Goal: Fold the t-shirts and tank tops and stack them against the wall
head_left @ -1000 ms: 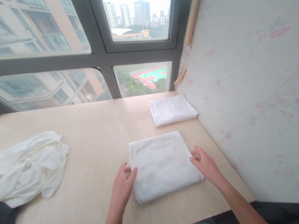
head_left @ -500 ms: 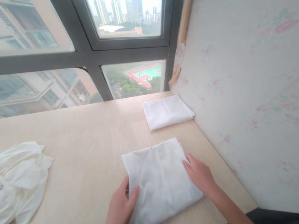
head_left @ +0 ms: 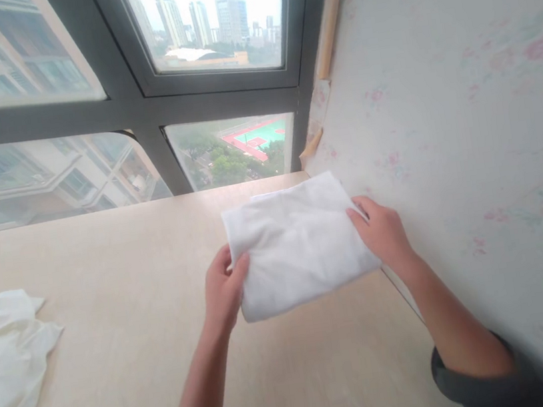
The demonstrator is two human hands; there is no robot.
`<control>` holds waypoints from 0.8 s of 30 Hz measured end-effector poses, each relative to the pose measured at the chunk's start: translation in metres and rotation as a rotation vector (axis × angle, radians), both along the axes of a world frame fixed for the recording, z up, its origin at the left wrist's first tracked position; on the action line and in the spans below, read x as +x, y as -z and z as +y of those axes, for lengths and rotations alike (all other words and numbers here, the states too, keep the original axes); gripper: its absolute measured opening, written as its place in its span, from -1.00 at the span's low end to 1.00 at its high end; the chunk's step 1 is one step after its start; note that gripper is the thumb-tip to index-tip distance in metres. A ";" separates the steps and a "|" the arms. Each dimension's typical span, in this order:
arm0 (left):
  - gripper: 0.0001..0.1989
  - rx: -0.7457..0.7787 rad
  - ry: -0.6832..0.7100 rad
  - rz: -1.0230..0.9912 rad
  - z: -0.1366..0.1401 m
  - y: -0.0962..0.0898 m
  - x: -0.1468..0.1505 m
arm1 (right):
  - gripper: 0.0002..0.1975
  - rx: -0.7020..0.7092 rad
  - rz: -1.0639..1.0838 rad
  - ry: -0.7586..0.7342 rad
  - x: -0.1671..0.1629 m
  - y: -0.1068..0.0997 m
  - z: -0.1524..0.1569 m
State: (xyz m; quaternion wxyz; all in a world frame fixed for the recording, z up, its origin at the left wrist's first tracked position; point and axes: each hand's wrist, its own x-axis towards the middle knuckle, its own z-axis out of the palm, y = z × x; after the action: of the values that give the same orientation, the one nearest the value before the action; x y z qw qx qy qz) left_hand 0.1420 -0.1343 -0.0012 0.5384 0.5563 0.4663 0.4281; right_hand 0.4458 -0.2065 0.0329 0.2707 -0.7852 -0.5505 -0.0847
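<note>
A folded white cloth [head_left: 295, 244] is held flat above the light wooden table [head_left: 123, 265], near the far right corner. My left hand [head_left: 223, 291] grips its left edge with the thumb on top. My right hand [head_left: 381, 232] grips its right edge. Behind the held cloth, only a thin white strip of a second folded white cloth [head_left: 270, 193] shows at the far edge; the rest is hidden.
A crumpled cream garment [head_left: 1, 363] lies at the table's left edge. A floral-papered wall [head_left: 440, 106] runs along the right side of the table. A window with a grey frame [head_left: 147, 106] stands behind the table.
Both hands closed on the folded cloth's sides and lifted it off the table, carrying it away from me toward the far right corner, over the second folded cloth. The view shifted right.
</note>
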 end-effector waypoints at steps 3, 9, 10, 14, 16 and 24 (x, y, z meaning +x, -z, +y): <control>-0.51 0.047 0.082 0.076 0.064 -0.001 0.041 | -0.63 -0.175 -0.136 0.077 0.027 -0.024 0.057; -0.53 -0.090 0.166 0.255 0.110 0.045 0.074 | -0.72 -0.458 -0.230 0.142 0.029 0.015 0.118; -0.50 -0.104 0.168 0.284 0.108 0.053 0.073 | -0.73 -0.464 -0.236 0.134 0.026 0.029 0.118; -0.33 -0.082 0.168 0.383 0.091 0.075 0.063 | -0.75 -0.479 -0.253 0.092 0.016 0.074 0.106; -0.36 -0.050 0.161 0.416 0.084 0.079 0.063 | -0.73 -0.474 -0.257 0.093 0.015 0.085 0.097; -0.54 0.091 0.097 0.464 0.058 0.080 0.061 | -0.71 -0.335 -0.303 0.104 0.005 0.090 0.055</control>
State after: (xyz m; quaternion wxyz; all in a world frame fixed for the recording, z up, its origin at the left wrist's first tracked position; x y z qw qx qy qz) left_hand 0.2035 -0.0759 -0.0809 0.4113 0.6851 0.5306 0.2829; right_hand 0.4509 -0.1518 -0.0571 0.0462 -0.8248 -0.5500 -0.1228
